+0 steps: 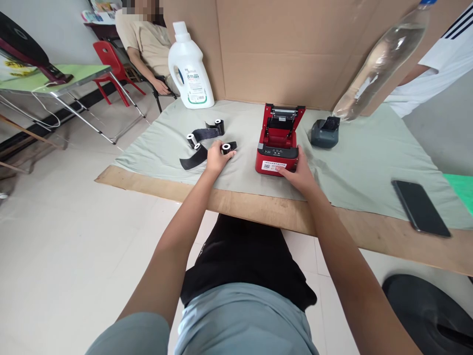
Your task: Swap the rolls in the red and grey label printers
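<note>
My left hand [218, 158] has its fingers closed around a small black paper roll [226, 148] with a white core, at the table's front middle. Several similar rolls with black strips unwound lie beside it, among them a roll [219, 126] behind and a roll [191, 140] to the left. My right hand [301, 173] grips the front right corner of a red receipt printer [275, 154], thumb on the front and fingers along the side. The printer's lid [284, 116] stands raised, and its paper bay shows no roll.
A white detergent bottle [191, 74] stands at the back left against a cardboard panel [273, 54]. Right of the printer are a small dark device [324, 134] and a tilted clear water bottle [384, 61]. A phone [421, 208] lies near the right edge. Two people are beyond the table.
</note>
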Demonstrator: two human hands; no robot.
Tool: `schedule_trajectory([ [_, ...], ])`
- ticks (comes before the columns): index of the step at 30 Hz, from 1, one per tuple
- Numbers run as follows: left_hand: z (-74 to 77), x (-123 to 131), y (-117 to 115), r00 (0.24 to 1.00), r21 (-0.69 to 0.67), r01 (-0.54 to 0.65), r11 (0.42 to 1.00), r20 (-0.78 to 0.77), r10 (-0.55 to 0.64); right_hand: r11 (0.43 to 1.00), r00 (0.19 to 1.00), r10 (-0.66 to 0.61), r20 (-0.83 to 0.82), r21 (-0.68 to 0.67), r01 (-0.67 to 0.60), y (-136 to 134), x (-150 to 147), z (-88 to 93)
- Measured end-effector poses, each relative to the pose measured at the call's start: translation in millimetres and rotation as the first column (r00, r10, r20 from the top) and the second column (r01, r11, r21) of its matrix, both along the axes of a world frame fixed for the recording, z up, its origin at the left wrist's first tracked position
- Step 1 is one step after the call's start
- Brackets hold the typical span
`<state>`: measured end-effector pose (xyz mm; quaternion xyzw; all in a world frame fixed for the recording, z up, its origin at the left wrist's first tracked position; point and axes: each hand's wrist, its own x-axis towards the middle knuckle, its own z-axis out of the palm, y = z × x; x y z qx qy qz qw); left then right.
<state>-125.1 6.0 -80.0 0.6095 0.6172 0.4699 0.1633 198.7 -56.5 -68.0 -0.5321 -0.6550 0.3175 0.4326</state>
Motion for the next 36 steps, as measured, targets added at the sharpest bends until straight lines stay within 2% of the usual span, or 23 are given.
schedule_trajectory([
  [5, 3.6, 5.5, -5.1, 0.997, 0.018, 0.014, 1.000, -0.078, -0.012, 0.999, 0.999, 0.028, 0.030, 0.038, -0.029, -1.1, -0.2, 4.6],
  [10, 11.5, 5.4, -3.1, 0.982, 0.048, -0.059, 0.997, -0.179, 0.066, 0.994, 0.997, 0.067, 0.049, 0.085, -0.071, -3.9, -1.6, 11.2],
  [13, 22.6, 0.6, 15.3, 0.967, 0.049, -0.071, 0.996, -0.243, 0.081, 0.994, 0.995, 0.051, 0.086, 0.088, -0.058, -3.4, -0.8, 10.7],
  [18, 40.9, 1.3, 66.6, 0.928, -0.050, -0.108, 0.993, -0.363, 0.082, 0.998, 0.993, 0.018, 0.117, 0.061, -0.025, -4.7, 0.0, 11.6],
  [21, 41.9, 10.0, 88.1, 0.903, -0.174, -0.134, 0.976, -0.427, 0.048, 0.997, 0.991, 0.033, 0.132, 0.065, -0.042, -7.2, -1.4, 15.5],
  [23, 39.4, 15.5, 93.4, 0.878, -0.237, -0.150, 0.960, -0.478, 0.019, 0.997, 0.990, 0.032, 0.138, 0.066, -0.041, -7.9, -2.2, 17.0],
  [27, 36.8, 21.3, 90.3, 0.822, -0.269, -0.209, 0.940, -0.568, 0.020, 0.999, 0.987, 0.027, 0.158, 0.042, -0.034, -7.3, -1.9, 16.3],
  [31, 46.0, 19.3, 79.9, 0.805, -0.243, -0.220, 0.945, -0.593, 0.035, 0.999, 0.982, 0.024, 0.185, 0.030, -0.030, -7.8, -1.5, 15.6],
  [33, 56.3, 8.1, 70.9, 0.831, -0.153, -0.196, 0.969, -0.550, 0.081, 0.999, 0.983, 0.018, 0.182, 0.046, -0.027, -8.7, -1.8, 15.6],
  [36, 76.1, -28.2, 50.6, 0.874, 0.047, -0.145, 0.988, -0.463, 0.150, 0.999, 0.983, 0.008, 0.184, 0.049, -0.018, -9.8, -2.6, 14.9],
])
